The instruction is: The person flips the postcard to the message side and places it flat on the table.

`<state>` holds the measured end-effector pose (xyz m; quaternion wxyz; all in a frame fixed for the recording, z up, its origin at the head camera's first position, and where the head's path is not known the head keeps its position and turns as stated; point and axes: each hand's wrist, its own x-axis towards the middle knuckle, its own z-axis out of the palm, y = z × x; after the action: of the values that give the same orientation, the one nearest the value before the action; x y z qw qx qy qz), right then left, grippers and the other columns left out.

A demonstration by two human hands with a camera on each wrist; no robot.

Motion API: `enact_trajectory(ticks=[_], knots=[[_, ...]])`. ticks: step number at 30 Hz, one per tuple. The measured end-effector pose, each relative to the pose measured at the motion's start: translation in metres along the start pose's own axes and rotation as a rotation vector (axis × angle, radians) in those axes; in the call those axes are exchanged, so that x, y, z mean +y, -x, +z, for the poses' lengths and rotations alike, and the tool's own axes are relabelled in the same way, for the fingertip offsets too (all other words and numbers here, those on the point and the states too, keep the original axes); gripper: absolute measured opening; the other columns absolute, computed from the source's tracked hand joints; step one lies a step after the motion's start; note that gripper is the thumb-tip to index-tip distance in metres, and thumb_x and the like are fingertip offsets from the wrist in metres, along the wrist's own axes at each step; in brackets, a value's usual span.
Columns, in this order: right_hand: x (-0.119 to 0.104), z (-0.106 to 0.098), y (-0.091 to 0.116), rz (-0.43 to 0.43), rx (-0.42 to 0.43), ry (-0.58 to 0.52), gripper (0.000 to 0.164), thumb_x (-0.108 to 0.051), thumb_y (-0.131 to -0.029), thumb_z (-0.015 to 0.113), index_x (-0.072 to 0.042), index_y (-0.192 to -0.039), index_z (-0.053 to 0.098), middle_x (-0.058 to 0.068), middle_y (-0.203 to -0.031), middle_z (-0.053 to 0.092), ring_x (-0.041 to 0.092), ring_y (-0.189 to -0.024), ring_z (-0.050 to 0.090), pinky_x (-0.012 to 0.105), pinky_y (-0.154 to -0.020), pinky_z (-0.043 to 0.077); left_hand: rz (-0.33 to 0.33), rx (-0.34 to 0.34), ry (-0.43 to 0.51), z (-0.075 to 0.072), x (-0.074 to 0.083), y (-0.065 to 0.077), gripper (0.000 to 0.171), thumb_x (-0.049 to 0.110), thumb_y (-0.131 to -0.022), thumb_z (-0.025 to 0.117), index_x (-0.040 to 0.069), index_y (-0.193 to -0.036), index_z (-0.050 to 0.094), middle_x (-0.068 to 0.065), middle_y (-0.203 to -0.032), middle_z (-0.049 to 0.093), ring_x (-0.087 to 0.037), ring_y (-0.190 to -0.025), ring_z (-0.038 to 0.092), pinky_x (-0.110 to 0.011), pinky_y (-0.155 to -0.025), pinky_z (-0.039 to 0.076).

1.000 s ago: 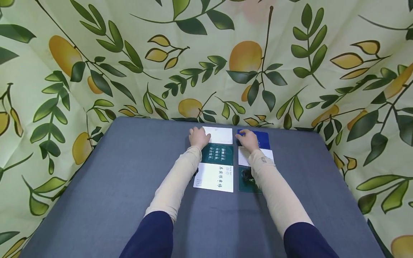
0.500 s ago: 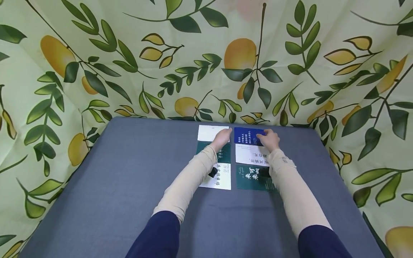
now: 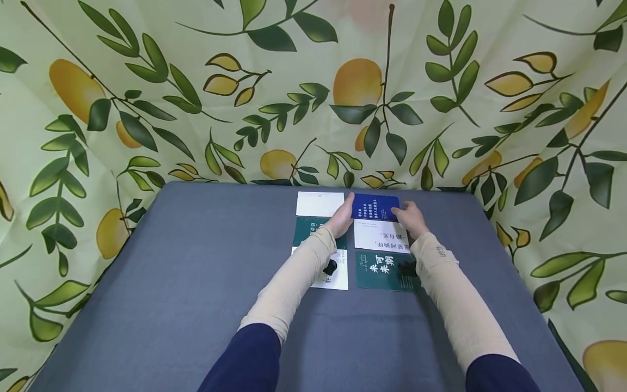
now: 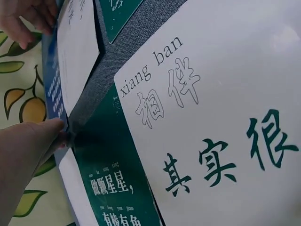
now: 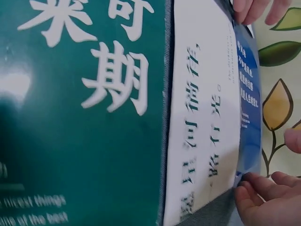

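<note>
A blue card [image 3: 374,207] with white Chinese writing lies at the far end of the right column of cards. My right hand [image 3: 412,219] pinches its right edge near the near corner, thumb and fingers close together. At its left edge is my left hand [image 3: 340,218], with thumb and finger pinching the near-left corner. Nearer me in that column lie a white card [image 3: 381,235] and a green card [image 3: 379,269]. The left column has a white card [image 3: 319,203], a green card [image 3: 305,228] partly hidden by my left hand, and a large white card [image 4: 221,94] with green characters.
A grey cloth [image 3: 220,245] covers the table. Behind its far edge hangs a curtain [image 3: 294,125] printed with fruit and leaves. A narrow strip of cloth separates the two card columns.
My left hand has moved right from the far white card to the blue card's left edge. My right hand has moved from its left side to its right edge.
</note>
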<state>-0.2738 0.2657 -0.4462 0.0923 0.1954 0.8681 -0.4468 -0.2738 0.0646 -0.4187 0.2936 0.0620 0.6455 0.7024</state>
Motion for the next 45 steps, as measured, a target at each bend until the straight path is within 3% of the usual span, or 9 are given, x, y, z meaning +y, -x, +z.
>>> enact_trajectory(ticks=[4, 8, 21, 27, 33, 39, 45], knots=[[-0.002, 0.002, 0.001, -0.013, 0.055, -0.036, 0.063, -0.025, -0.098, 0.039, -0.001, -0.148, 0.01, 0.025, -0.15, 0.026, 0.039, -0.136, 0.031, 0.05, -0.111, 0.029, 0.027, 0.035, 0.084, -0.002, -0.007, -0.015, 0.06, 0.042, -0.102, 0.01, 0.007, -0.15, 0.006, -0.011, -0.158, 0.006, -0.025, -0.147, 0.004, -0.039, -0.12, 0.009], [-0.004, 0.004, -0.001, -0.018, 0.076, -0.04, 0.061, -0.025, -0.098, 0.039, -0.002, -0.148, 0.013, 0.024, -0.148, 0.031, 0.037, -0.135, 0.034, 0.048, -0.111, 0.03, 0.011, 0.097, 0.135, -0.004, -0.009, -0.021, 0.063, 0.046, -0.101, 0.014, 0.008, -0.15, 0.003, -0.007, -0.159, 0.003, -0.024, -0.147, 0.004, -0.036, -0.12, 0.011], [-0.002, -0.003, 0.003, -0.004, -0.02, -0.228, 0.055, -0.019, -0.1, 0.031, 0.002, -0.148, 0.013, 0.022, -0.155, 0.014, 0.036, -0.143, 0.016, 0.047, -0.116, 0.02, 0.017, 0.173, 0.207, -0.004, -0.008, -0.022, 0.064, 0.046, -0.101, 0.015, 0.007, -0.15, 0.005, -0.009, -0.159, 0.004, -0.026, -0.147, 0.006, -0.034, -0.119, 0.012], [0.003, -0.003, 0.0, 0.017, -0.006, -0.268, 0.055, -0.02, -0.101, 0.031, 0.001, -0.148, 0.013, 0.019, -0.155, 0.014, 0.035, -0.143, 0.016, 0.045, -0.116, 0.021, 0.055, 0.166, 0.16, 0.0, -0.007, -0.02, 0.061, 0.045, -0.101, 0.017, 0.012, -0.151, 0.006, -0.006, -0.159, 0.006, -0.025, -0.147, 0.008, -0.033, -0.119, 0.014], [0.0, -0.004, 0.003, -0.021, 0.032, -0.293, 0.052, -0.02, -0.102, 0.029, -0.002, -0.148, 0.015, 0.016, -0.156, 0.015, 0.032, -0.144, 0.015, 0.043, -0.117, 0.019, 0.079, 0.165, 0.147, 0.001, -0.006, -0.019, 0.061, 0.045, -0.101, 0.017, 0.012, -0.151, 0.006, -0.005, -0.159, 0.007, -0.025, -0.146, 0.009, -0.032, -0.119, 0.015], [-0.008, -0.004, 0.005, -0.067, 0.111, -0.337, 0.049, -0.021, -0.101, 0.03, -0.004, -0.147, 0.025, 0.014, -0.153, 0.025, 0.028, -0.142, 0.023, 0.039, -0.116, 0.023, 0.065, 0.166, 0.075, 0.0, -0.006, -0.019, 0.062, 0.048, -0.1, 0.016, 0.015, -0.151, 0.007, -0.006, -0.158, 0.012, -0.023, -0.146, 0.012, -0.031, -0.119, 0.015], [-0.012, -0.002, 0.005, -0.072, 0.181, -0.394, 0.049, -0.033, -0.101, 0.034, -0.008, -0.144, 0.034, 0.01, -0.149, 0.036, 0.024, -0.138, 0.032, 0.037, -0.114, 0.027, 0.044, 0.209, 0.004, 0.0, -0.006, -0.014, 0.066, 0.055, -0.098, 0.017, 0.017, -0.151, 0.011, -0.007, -0.157, 0.015, -0.025, -0.145, 0.016, -0.035, -0.119, 0.015]])
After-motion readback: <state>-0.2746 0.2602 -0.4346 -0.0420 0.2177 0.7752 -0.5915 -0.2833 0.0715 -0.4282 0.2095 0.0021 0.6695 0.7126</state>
